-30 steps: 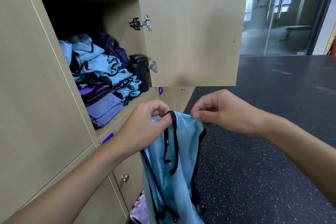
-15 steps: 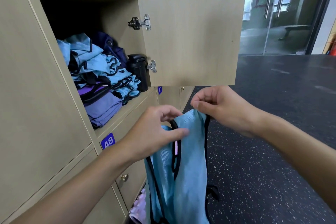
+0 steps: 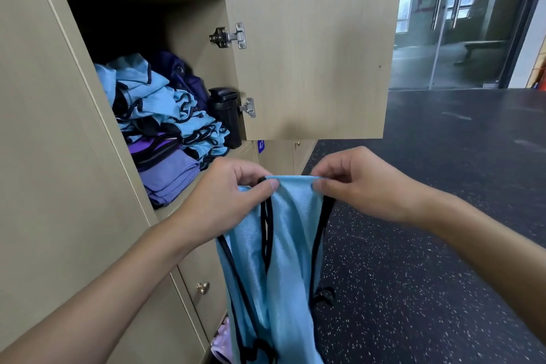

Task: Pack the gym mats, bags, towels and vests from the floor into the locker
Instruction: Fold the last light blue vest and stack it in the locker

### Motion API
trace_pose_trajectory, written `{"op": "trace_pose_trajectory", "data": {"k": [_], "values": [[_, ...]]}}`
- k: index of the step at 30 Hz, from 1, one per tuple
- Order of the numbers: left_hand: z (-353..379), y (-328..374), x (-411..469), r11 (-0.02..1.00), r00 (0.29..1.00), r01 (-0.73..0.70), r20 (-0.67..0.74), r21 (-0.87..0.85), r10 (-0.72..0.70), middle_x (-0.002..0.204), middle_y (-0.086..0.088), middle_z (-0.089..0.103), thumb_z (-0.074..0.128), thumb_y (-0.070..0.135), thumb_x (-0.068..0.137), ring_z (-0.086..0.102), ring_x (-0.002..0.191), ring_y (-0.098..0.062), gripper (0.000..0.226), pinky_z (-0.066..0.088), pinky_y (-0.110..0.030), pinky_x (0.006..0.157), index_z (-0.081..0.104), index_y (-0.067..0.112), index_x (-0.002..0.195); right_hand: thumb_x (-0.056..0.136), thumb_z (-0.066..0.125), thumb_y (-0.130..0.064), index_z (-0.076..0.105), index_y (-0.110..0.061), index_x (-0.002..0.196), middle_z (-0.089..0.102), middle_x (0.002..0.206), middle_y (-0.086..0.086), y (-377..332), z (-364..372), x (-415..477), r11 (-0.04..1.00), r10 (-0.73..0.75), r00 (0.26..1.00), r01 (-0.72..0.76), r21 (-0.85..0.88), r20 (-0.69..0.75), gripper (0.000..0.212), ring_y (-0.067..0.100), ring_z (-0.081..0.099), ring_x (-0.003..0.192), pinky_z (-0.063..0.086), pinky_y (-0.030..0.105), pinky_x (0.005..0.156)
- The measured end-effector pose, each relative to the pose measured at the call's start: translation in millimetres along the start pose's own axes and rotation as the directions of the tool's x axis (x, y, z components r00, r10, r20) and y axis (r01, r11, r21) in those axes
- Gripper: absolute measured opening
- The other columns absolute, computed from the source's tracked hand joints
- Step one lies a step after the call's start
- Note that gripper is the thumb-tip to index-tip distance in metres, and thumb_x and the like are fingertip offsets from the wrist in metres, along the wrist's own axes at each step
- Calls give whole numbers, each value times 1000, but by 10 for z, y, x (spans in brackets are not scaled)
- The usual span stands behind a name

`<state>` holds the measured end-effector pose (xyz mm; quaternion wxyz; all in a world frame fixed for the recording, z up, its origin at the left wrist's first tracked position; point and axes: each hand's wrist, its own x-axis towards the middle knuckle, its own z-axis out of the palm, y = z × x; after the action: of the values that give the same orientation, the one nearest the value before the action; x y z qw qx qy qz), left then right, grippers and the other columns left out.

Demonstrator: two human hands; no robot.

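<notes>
Left hand (image 3: 227, 201) and right hand (image 3: 363, 186) pinch blue vest (image 3: 283, 260) near open locker door (image 3: 313, 53).

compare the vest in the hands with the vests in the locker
The held vest hangs loose, pinched by the left hand and right hand; the stacked vests lie folded in the locker. The held vest is single; the stacked vests form a pile. Both are light blue with black trim.

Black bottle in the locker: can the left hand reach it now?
Probably yes, once it lets go: the left hand pinches the blue vest. The locker door stands open and nothing blocks the black bottle.
</notes>
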<state>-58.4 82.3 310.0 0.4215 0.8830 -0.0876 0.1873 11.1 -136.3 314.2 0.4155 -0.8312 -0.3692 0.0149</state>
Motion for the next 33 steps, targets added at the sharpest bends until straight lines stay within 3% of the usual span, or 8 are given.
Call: {"op": "trace_pose_trajectory", "data": {"k": [5, 9, 12, 16, 19, 25, 29, 33], "values": [[-41, -61, 20, 996, 999, -33, -20, 77, 35, 81, 8, 75, 69, 19, 92, 68, 78, -5, 15, 51, -22, 76, 73, 23, 79, 99, 58, -13, 71, -5, 90, 73, 86, 19, -41, -28, -3, 996, -9, 999, 6, 94, 35, 17, 17, 56, 73, 50, 44, 73], [-39, -33, 26, 981, 984, -175, -6, 87, 176, 85, 4, 70, 66, 19, 96, 64, 83, -7, 18, 46, -16, 79, 69, 29, 81, 99, 55, -29, 66, 8, 91, 69, 90, 19, -86, 7, -41, 917, -29, 985, -43, 396, 173, 39, 20, 60, 82, 48, 30, 79], [-20, 22, 22, 970, 970, -242, 26, 34, 242, 81, 6, 69, 65, 19, 91, 62, 78, -5, 11, 44, -13, 72, 72, 21, 83, 102, 48, -18, 61, -5, 117, 71, 115, 12, -30, 149, 9, 847, 29, 997, -65, 528, 75, 24, 22, 66, 103, 53, 37, 90], [-10, 59, 6, 966, 965, -243, 74, -92, 250, 85, 9, 73, 66, 12, 92, 66, 80, -2, 12, 47, -13, 72, 75, 19, 87, 96, 55, -14, 44, -16, 145, 61, 134, 18, 38, 222, 18, 756, -50, 953, -159, 636, 298, 50, 32, 58, 123, 46, 45, 105], [-10, 76, 0, 962, 962, -245, 90, -117, 256, 86, -2, 74, 68, 10, 91, 68, 81, -10, 10, 50, -18, 73, 77, 14, 90, 98, 54, -12, 52, -9, 139, 56, 134, 26, -16, 243, 4, 785, -79, 940, -147, 602, 332, 41, 28, 57, 115, 44, 45, 100], [-16, 49, 3, 980, 983, -179, -44, -83, 176, 71, 15, 61, 66, 24, 94, 57, 69, 0, 8, 40, -10, 64, 71, 21, 98, 96, 62, -14, 66, 6, 106, 66, 110, 31, -22, 255, 23, 847, 22, 984, -113, 520, 179, 23, 26, 58, 91, 45, 43, 89], [-12, 121, -55, 996, 996, -51, 65, -66, 56, 66, 13, 65, 84, 48, 72, 53, 53, 3, 38, 38, -9, 53, 67, 15, 81, 94, 62, -9, 67, 5, 102, 71, 94, 17, -38, 216, 17, 833, 19, 998, -47, 552, 56, 17, 21, 64, 83, 51, 31, 78], [2, 66, -36, 997, 995, -73, 64, 31, 71, 73, -2, 72, 82, 35, 78, 62, 60, -26, 19, 47, -38, 56, 71, 19, 77, 90, 65, -6, 67, -3, 89, 67, 86, 14, -73, 186, 7, 817, 0, 999, -22, 577, 38, 4, 19, 61, 78, 50, 25, 73]]}}
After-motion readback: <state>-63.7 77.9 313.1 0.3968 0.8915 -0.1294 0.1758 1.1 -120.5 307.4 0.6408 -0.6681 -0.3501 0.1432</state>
